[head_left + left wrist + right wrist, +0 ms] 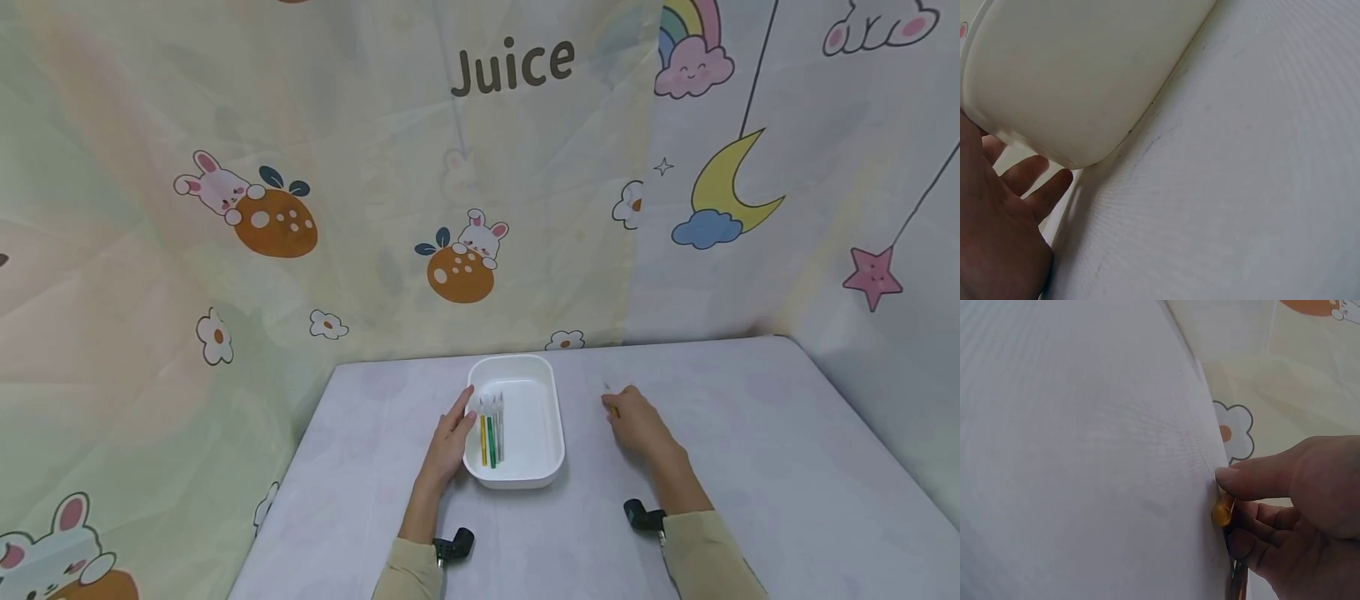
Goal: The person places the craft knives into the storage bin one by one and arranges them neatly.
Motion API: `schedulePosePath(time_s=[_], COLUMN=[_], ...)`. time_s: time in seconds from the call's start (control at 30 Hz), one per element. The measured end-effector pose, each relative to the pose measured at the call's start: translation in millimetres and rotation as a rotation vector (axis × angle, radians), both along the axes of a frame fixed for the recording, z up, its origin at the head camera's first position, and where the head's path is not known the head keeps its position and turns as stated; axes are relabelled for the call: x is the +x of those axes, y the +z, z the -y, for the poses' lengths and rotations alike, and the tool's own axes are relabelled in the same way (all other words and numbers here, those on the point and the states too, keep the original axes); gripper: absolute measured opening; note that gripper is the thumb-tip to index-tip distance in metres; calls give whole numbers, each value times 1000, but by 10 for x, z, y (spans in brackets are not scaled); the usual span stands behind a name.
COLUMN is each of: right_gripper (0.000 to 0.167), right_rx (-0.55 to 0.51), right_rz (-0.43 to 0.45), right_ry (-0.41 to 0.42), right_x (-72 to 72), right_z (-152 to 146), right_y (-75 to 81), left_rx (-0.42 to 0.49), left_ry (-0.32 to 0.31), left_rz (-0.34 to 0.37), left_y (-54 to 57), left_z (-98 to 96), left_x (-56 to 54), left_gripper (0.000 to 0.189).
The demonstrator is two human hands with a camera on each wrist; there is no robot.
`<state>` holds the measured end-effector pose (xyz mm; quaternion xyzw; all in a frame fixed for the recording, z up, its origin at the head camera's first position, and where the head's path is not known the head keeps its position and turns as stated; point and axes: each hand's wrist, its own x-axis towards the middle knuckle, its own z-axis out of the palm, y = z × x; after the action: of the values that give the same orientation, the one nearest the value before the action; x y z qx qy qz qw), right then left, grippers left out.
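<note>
A white rectangular tray stands on the table with several slim pen-like sticks in its left half. Their shafts are yellow, green and grey, with pale clear tips pointing away. My left hand rests at the tray's left side, thumb at the rim and fingers extended; in the left wrist view, spread fingertips lie by the tray's outer wall. To the right of the tray, my right hand pinches a similar stick with a yellow-orange end, close over the table. Below it a second dark shaft shows partly.
A white cloth covers the table. Behind it hangs a printed cloth backdrop with rabbits, fruit and flowers, meeting the table's back edge. Black wrist cameras are strapped to both forearms, over beige sleeves.
</note>
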<state>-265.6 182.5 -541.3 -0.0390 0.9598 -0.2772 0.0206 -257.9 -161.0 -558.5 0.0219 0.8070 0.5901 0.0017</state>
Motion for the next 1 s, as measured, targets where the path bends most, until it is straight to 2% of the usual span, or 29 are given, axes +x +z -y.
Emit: schedulePosePath(time_s=[0.23,0.5,0.77,1.0], right_gripper=[41,44,49,49], right_rx=[-11,-98,-187,-208], right_rz=[24,45,-3,-67], right_ry=[12,-13,-23,-58], right_x=[15,11,-32,-39], right_z=[12,-4,4,25], right_y=[37,45,82,118], left_rx=[3,8,24,24], left_ry=[0,-3,-7,-6], left_rz=[2,0,-13,-24], left_y=[-2,-10,-7,-26], left_z=[-1,4,-1,4], left_x=[-10,-9,-4,-17], left_gripper=[47,48,47,47])
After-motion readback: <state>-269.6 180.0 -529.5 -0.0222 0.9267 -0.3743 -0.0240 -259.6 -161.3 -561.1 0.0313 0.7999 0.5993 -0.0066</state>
